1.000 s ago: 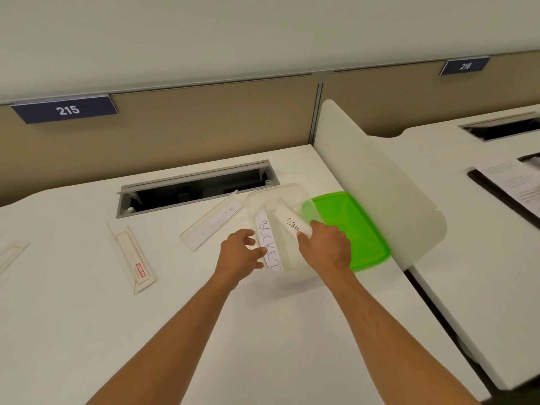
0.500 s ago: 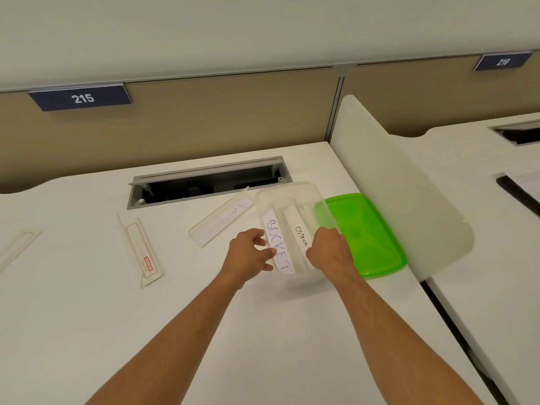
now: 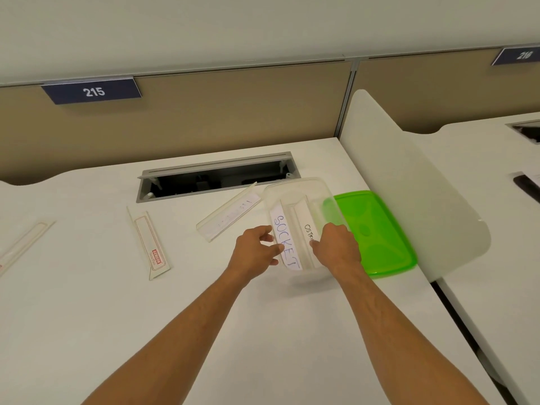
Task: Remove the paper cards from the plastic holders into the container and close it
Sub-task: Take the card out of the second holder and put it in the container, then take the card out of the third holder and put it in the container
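while a clear plastic holder (image 3: pixel 24 244) lies at the desk's (image 3: pixel 87 317) left edge, a red-printed holder (image 3: pixel 150 244) and a third holder (image 3: pixel 229 213) lie toward the middle. the left hand (image 3: pixel 254 254) pinches the "socket" card (image 3: pixel 286 239) at the clear container's (image 3: pixel 295 187) near left rim. the right hand (image 3: pixel 339 248) holds the second card (image 3: pixel 309 232) inside. a green lid (image 3: pixel 377 232) lies touching the container's right side.
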Action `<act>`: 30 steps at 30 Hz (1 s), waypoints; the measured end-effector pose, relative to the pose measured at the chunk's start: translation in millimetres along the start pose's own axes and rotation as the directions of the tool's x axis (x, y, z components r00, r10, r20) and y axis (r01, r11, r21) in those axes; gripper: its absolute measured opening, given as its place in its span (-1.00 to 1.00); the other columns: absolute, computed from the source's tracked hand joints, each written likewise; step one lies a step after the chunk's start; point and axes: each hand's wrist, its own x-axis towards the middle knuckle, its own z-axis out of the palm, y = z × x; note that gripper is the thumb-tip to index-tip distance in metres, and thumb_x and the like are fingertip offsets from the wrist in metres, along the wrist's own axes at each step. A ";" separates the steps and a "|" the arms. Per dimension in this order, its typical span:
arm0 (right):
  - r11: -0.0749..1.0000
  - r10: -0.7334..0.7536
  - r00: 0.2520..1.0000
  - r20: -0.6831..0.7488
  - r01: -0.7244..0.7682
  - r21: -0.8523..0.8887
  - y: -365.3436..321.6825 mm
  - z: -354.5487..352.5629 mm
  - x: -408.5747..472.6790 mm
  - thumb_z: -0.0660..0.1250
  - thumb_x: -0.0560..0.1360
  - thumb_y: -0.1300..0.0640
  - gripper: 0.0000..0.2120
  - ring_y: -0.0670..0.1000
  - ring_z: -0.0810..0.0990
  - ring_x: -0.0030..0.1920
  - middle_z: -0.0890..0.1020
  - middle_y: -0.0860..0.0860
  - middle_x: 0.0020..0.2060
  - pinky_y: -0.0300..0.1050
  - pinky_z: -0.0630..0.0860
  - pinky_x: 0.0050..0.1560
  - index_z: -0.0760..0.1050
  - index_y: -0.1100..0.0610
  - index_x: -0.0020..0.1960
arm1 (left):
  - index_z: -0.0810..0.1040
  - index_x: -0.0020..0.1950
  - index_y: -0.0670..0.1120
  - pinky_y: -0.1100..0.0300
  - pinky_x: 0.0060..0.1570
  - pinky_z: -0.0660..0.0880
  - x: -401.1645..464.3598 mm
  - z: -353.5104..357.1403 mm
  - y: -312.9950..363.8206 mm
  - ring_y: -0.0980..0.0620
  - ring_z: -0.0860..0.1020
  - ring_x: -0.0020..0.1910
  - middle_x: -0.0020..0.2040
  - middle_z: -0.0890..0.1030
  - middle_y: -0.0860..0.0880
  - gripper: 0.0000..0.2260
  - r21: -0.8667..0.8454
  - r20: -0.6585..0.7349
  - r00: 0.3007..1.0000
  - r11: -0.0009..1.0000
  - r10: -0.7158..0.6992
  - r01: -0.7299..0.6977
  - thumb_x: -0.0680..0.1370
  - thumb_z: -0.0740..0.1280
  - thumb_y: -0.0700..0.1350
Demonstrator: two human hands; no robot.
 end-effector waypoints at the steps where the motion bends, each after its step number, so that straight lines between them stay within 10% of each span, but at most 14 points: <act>1: 0.999 -0.008 1.000 -0.018 0.008 0.031 -0.4 -1.2 -1.1 0.36 0.52 -0.07 -0.63 0.22 0.56 0.11 0.58 0.18 0.09 -0.04 0.48 -0.07 0.52 0.21 0.14 | 0.51 0.38 -0.12 0.34 -0.34 0.58 -0.6 -1.0 -1.0 0.03 0.66 -0.15 0.02 0.56 0.05 -0.54 -0.003 0.002 1.000 1.000 0.009 -0.009 0.50 0.48 -0.16; 17: 0.775 -0.427 0.781 -0.455 0.576 0.261 -93.5 13.9 -84.1 0.34 0.55 -0.04 -0.64 0.11 0.65 0.11 0.68 0.10 0.10 -0.05 0.57 0.06 0.60 0.19 0.19 | 0.59 0.29 -0.10 0.19 0.18 0.44 -20.7 -77.4 -50.8 0.03 0.57 0.19 0.26 0.62 -0.01 -0.69 0.172 -0.238 0.970 0.985 0.045 -0.004 0.57 0.38 -0.06; 24: 0.830 -0.552 0.833 0.029 0.545 0.121 -99.7 104.3 -101.5 0.07 0.60 -0.26 -0.30 0.04 0.04 0.57 0.15 0.09 0.56 -0.04 -0.05 0.53 0.13 0.18 0.55 | 0.53 0.36 -0.08 0.14 0.19 0.42 -21.9 -105.8 -79.8 -0.02 0.54 0.27 0.35 0.56 -0.05 -0.65 0.194 -0.336 0.942 0.977 -0.017 0.087 0.58 0.37 -0.07; 30: 0.880 -0.466 0.882 0.070 0.470 -0.067 -78.6 133.3 -97.8 -0.20 0.55 -0.36 -0.20 0.07 -0.16 0.58 -0.04 0.08 0.59 0.09 -0.29 0.53 -0.09 0.16 0.59 | 0.37 0.49 -0.07 -0.04 0.43 0.34 -13.5 -112.5 -86.5 -0.09 0.39 0.44 0.49 0.40 -0.07 -0.51 0.296 -0.317 0.948 0.951 0.008 0.091 0.58 0.37 -0.04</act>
